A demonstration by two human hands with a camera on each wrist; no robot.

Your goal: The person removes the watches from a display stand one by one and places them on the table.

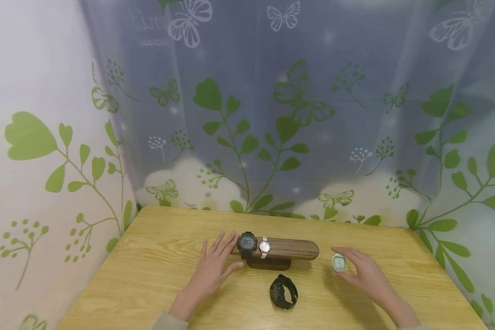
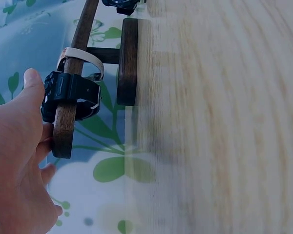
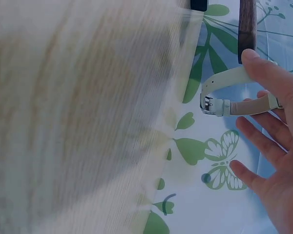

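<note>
R hand (image 1: 368,276) pinches pale watch (image 1: 339,262) nr wdn stand (image 1: 294,249).

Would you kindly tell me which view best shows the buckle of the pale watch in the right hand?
The right wrist view: the buckle of the pale watch shows there clear of the right hand. The head view shows the watch's face but no discernible buckle; the left wrist view shows no clear sign of it.
</note>
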